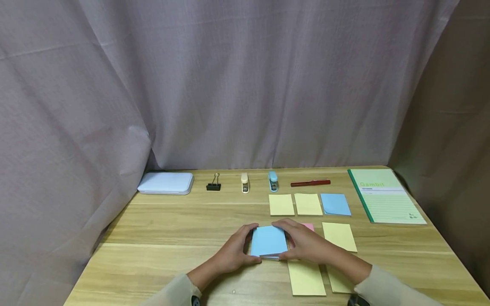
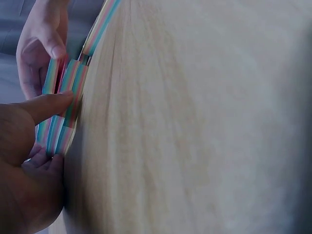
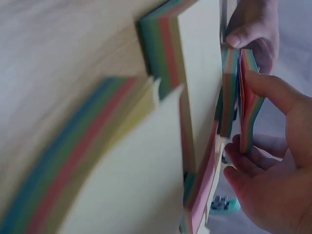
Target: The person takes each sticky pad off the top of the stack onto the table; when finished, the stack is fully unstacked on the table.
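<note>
A pad of sticky notes with a blue top sheet [image 1: 269, 241] lies on a stack of pads between my hands, near the front middle of the table. My left hand [image 1: 235, 250] grips the stack's left side, thumb at the near edge and fingers at the far edge. On the right, my right hand [image 1: 302, 244] holds the top pad [image 3: 249, 105] the same way. That pad stands slightly tilted off the pads under it in the right wrist view. Striped pad edges [image 2: 73, 87] show under my left thumb.
Right of the hands lie yellow pads [image 1: 307, 278] and a partly hidden pink pad [image 1: 308, 226]. Behind are a blue pad [image 1: 335, 204], more yellow pads [image 1: 281, 205], a pen [image 1: 310, 183], two small staplers [image 1: 273, 182], a binder clip [image 1: 213, 186], a white case [image 1: 166, 183] and a notebook [image 1: 386, 196].
</note>
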`<state>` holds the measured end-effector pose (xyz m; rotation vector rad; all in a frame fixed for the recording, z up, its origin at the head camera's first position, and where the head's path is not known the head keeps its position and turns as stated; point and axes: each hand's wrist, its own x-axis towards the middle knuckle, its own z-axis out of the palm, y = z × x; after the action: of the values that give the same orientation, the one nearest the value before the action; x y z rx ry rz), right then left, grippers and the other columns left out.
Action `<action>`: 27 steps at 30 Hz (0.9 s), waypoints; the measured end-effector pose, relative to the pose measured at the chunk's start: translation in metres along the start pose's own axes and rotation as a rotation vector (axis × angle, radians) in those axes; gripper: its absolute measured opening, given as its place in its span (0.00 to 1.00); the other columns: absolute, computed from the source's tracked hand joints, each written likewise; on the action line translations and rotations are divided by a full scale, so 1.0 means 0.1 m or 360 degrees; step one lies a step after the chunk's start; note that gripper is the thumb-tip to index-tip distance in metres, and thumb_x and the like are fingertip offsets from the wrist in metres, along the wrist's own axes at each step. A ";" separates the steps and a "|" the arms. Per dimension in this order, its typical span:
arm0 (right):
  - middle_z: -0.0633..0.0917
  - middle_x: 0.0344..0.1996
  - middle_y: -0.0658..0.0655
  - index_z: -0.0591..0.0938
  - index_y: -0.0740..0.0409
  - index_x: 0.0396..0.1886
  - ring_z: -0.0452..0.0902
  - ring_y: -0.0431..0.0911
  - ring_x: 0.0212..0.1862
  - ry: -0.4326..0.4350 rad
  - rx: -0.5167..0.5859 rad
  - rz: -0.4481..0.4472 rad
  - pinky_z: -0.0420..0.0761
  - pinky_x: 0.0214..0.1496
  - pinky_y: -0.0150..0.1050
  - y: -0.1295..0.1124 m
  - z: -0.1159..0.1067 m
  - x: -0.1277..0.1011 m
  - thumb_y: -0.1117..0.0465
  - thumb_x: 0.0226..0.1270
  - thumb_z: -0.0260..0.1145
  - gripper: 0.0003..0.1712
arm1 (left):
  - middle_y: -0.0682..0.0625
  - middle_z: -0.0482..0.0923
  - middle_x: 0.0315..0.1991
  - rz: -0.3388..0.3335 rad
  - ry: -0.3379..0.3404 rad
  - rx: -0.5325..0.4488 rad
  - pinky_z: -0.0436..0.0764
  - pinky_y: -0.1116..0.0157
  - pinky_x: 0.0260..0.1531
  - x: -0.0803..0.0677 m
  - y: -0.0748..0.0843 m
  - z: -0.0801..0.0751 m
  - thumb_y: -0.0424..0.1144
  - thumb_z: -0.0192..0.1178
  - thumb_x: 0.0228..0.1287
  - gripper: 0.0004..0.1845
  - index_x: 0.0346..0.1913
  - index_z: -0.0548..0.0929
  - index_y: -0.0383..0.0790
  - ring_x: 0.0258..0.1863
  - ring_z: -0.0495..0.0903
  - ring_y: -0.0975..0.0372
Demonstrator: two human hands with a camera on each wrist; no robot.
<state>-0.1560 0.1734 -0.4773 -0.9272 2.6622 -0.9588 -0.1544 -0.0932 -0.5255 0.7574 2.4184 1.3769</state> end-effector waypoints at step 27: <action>0.76 0.67 0.61 0.71 0.49 0.74 0.54 0.13 0.60 0.0409 -0.0031 0.0485 0.56 0.53 0.14 0.82 -0.70 -1.63 0.46 0.58 0.80 0.46 | 0.43 0.66 0.72 -0.0023 -0.0007 -0.0044 0.68 0.67 0.71 0.00 -0.02 0.01 0.32 0.79 0.55 0.49 0.76 0.62 0.35 0.75 0.66 0.53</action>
<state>-0.0915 0.3583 -0.4824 -0.4030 2.9119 -1.0387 -0.1549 -0.0933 -0.5282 0.7344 2.3915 1.3989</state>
